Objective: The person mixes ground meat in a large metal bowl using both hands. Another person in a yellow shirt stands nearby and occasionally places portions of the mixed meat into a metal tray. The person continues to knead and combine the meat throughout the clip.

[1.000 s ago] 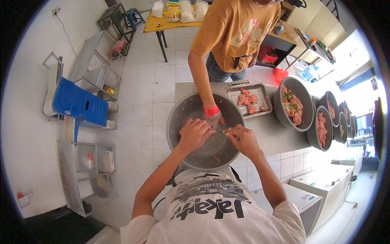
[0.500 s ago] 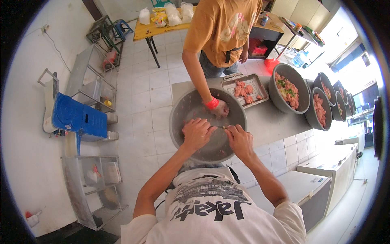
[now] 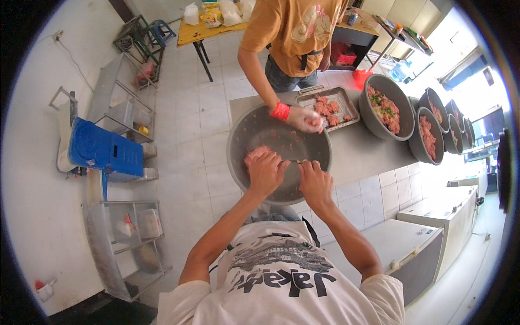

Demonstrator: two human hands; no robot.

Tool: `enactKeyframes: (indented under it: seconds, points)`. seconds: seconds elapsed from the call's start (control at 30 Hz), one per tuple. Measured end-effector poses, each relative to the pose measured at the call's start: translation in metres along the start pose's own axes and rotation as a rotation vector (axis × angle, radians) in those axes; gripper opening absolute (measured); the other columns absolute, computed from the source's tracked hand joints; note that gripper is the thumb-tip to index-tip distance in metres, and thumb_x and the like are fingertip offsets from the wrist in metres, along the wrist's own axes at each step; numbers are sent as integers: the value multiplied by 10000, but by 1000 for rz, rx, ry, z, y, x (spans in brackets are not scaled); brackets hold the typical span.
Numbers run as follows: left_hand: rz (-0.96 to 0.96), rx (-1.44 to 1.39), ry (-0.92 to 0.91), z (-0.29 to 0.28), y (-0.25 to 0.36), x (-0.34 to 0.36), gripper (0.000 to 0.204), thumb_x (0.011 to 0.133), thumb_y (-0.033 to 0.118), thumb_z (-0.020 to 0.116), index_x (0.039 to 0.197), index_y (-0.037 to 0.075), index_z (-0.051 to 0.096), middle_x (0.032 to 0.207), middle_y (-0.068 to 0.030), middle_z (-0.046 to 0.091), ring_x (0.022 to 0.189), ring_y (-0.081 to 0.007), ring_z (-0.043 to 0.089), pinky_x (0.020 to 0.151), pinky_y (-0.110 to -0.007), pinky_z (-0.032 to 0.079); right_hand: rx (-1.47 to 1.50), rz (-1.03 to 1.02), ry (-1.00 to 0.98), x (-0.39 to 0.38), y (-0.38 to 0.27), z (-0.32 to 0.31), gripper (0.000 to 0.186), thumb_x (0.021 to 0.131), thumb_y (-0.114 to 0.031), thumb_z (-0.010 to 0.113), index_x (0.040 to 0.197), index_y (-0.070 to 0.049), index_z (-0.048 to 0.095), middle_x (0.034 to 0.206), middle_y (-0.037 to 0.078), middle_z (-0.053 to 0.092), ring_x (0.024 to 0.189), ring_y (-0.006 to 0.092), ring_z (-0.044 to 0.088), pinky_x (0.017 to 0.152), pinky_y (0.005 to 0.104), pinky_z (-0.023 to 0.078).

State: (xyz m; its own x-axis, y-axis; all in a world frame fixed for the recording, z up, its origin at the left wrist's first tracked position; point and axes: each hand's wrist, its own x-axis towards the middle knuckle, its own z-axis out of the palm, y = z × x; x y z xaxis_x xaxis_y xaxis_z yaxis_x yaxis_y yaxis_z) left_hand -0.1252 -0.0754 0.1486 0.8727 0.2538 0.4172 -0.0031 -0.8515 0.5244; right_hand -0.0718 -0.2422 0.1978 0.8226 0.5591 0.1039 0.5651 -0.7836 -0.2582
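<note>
My left hand point(image 3: 265, 172) is inside a large grey basin point(image 3: 234, 172), closed, its fingertips against a lump of pink minced meat point(image 3: 255, 155). Opposite it, my right hand point(image 3: 316, 183) is closed in a pinch near the basin's right side. A thin dark strip point(image 3: 293, 161), too small to identify, spans the gap between my two thumbs. Across the basin, a co-worker's hand point(image 3: 304, 119) with a red wristband point(image 3: 280, 111) hovers over the far rim, curled around a bit of meat. Scraps of meat cling to the basin's inside.
A metal tray point(image 3: 352, 111) holding meat chunks point(image 3: 327, 108) lies beyond the basin on a steel table point(image 3: 355, 157). Several grey tubs point(image 3: 398, 132) of minced meat line the table's right. White chest freezers point(image 3: 401, 241) stand at lower right; a blue-covered machine point(image 3: 103, 149) is at left.
The co-worker's hand has lifted from inside the basin toward the tray side. My hands have shifted slightly up the picture, and more of the meat lump shows beyond my left fingers.
</note>
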Motion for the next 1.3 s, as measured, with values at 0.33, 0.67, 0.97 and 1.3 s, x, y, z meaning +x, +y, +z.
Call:
enactKeyframes:
  seconds: [0.33, 0.67, 0.97, 1.3]
  points:
    - [-123, -61, -265, -23, -25, 23, 540, 884, 440, 726, 1293, 96, 646, 1030, -99, 719, 1028, -323, 660, 953, -471, 459, 186, -62, -7, -2, 21, -19, 168, 982, -221, 615, 1076, -103, 688, 913, 126, 617, 729, 358, 667, 628, 485, 533]
    - [-231, 167, -342, -11, -71, 8, 559, 892, 351, 692, 1378, 103, 569, 1264, -202, 632, 1177, -377, 588, 993, -500, 445, 265, -90, 11, 13, 31, -23, 223, 974, -181, 622, 1170, -103, 696, 895, 127, 577, 726, 338, 665, 630, 465, 535]
    - [-326, 71, -266, 9, -68, -12, 497, 883, 291, 696, 1329, 97, 599, 1306, -209, 607, 1193, -422, 570, 1005, -512, 457, 315, -156, -86, 45, 46, -28, 229, 980, -204, 593, 1157, -90, 684, 967, 140, 591, 786, 370, 679, 689, 487, 555]
    - [-419, 10, -290, 29, -89, -23, 775, 774, 344, 810, 1426, 66, 498, 1396, -250, 515, 1268, -433, 528, 1046, -485, 464, 201, -292, -318, 78, 56, 20, 199, 962, -197, 568, 1025, -44, 678, 966, 190, 697, 823, 390, 712, 698, 494, 576]
